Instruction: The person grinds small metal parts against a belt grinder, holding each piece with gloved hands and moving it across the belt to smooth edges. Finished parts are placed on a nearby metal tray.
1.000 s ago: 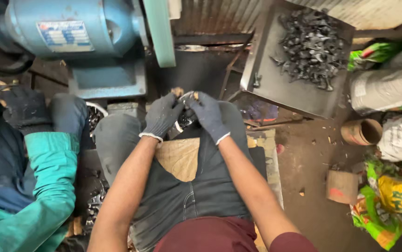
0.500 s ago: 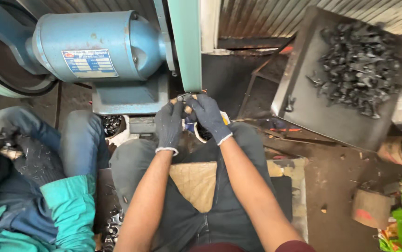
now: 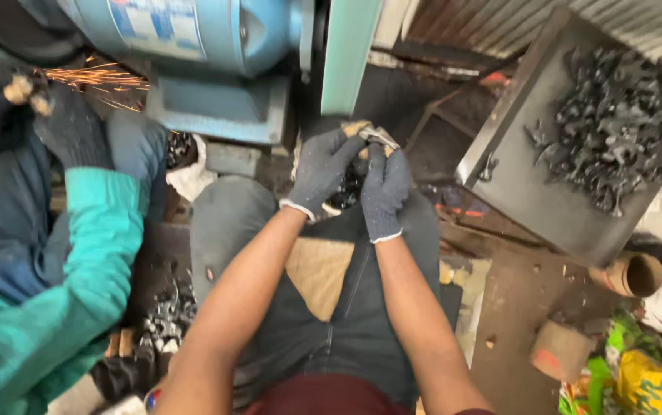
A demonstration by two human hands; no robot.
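Observation:
Both my hands wear grey knit gloves and meet in front of my knees. My left hand (image 3: 322,170) and my right hand (image 3: 384,189) together grip a small shiny metal part (image 3: 377,137), held just below the pale green belt guard (image 3: 350,54) of a blue bench grinder (image 3: 192,34). Under my hands a container of dark metal pieces (image 3: 349,188) shows between my knees. My forearms are bare and I sit with dark trousers and a brown patch on my lap.
A co-worker in a teal sleeve (image 3: 77,253) sits at the left, a gloved hand (image 3: 69,131) at the grinder with sparks (image 3: 93,77) flying. A dark metal tray (image 3: 515,192) piled with black metal parts (image 3: 615,131) stands at right. Cardboard tubes, coloured sacks and scattered small parts lie around.
My hands have stayed together on the part, close under the green guard. The view has dropped nearer. Sparks now fly at the co-worker's side of the grinder.

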